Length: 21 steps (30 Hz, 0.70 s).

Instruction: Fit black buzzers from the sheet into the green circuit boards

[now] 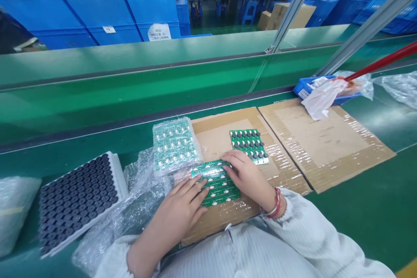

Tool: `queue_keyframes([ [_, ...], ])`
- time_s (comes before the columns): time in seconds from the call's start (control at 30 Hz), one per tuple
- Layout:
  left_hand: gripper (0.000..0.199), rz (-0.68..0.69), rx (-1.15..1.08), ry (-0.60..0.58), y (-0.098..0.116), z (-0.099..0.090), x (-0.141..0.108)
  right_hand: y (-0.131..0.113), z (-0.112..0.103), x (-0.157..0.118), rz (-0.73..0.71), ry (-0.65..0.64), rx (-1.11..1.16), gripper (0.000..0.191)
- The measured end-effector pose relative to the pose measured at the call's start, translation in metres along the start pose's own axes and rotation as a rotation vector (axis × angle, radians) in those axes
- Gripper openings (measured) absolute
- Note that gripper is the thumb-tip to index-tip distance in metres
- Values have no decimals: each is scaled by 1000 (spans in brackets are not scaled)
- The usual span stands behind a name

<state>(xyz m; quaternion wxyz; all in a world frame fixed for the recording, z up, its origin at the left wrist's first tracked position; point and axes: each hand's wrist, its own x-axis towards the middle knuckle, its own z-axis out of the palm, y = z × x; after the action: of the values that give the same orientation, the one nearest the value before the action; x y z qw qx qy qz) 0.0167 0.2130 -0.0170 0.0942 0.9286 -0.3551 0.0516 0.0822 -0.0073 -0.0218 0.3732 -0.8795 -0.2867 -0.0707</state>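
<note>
A green circuit board panel point(221, 187) with rows of small white parts lies on the cardboard in front of me. My left hand point(182, 204) rests at its left edge, fingers stretched out over the board. At the upper right of the same panel, my right hand point(246, 173) has its fingers bent round the edge; the fingertips partly hide that corner. Just beyond the right hand lies a second circuit board panel point(248, 144), fitted with rows of round black parts. A bubble-wrapped stack of boards point(176, 145) sits behind my left hand.
On the left, a white tray point(119, 178) holds many round black parts point(78, 202) beside loose bubble wrap point(140, 200). A second cardboard sheet point(329, 139) lies right, below a blue bin point(304, 87) with plastic bags. A metal post point(293, 8) and blue crates point(150, 4) stand beyond.
</note>
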Motion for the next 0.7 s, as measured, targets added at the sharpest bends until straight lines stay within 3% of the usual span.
queue_keyframes([
  [0.23, 31, 1, -7, 26, 2, 3, -3, 3, -2, -4, -66, -48, -45, 23],
  [0.33, 30, 17, -11, 35, 2, -2, -2, 10, -9, -5, -61, 44, -75, 21],
  [0.47, 27, 20, 19, 65, 2, -11, -7, 34, -29, -11, 41, 189, -231, 21],
  [0.7, 22, -43, 33, 52, 3, -11, -17, 73, -48, -32, 224, 267, -406, 43],
])
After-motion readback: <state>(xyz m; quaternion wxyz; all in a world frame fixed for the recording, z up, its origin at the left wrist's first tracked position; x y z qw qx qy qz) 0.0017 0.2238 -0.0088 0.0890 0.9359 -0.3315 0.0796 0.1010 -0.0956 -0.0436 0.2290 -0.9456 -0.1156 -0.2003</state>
